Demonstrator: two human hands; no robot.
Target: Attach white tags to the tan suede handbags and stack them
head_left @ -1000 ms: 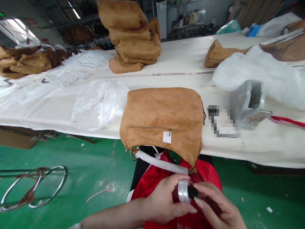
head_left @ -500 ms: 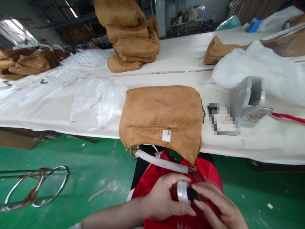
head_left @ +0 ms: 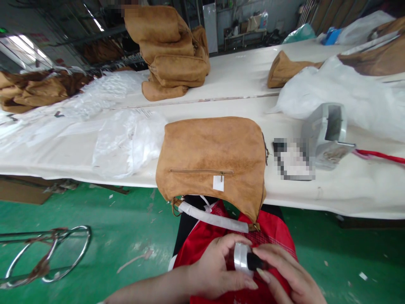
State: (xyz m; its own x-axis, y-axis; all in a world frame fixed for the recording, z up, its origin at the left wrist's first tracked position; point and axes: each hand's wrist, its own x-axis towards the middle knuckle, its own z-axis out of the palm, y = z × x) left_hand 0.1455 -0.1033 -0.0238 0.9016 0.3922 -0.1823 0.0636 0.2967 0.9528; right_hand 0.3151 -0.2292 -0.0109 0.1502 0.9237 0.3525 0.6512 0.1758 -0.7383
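Over my red-clad lap, my left hand [head_left: 218,268] is closed around the silver, ring-like part of a small silver-and-black object [head_left: 242,257]. The fingers of my right hand [head_left: 286,270] pinch its black, round end from the other side. What exactly the object is, I cannot make out. Just beyond my hands, a tan shoulder bag [head_left: 215,147] lies on the table's near edge. Its zip pocket faces up with a white tag [head_left: 218,183] at the pull. The strap [head_left: 213,217], wrapped in white, hangs over the edge toward me.
On the white table [head_left: 240,80], a grey tape dispenser [head_left: 327,135] stands to the right beside a blurred-out item [head_left: 294,158]. Clear plastic bags [head_left: 128,141] lie left of the bag. Stacked tan bags [head_left: 174,55] rise behind. A chrome round-framed stool [head_left: 85,245] is at lower left.
The view has tilted slightly, so the table and bag appear a little lower and further left. Both hands keep their hold on the small object, with only slight finger movement.
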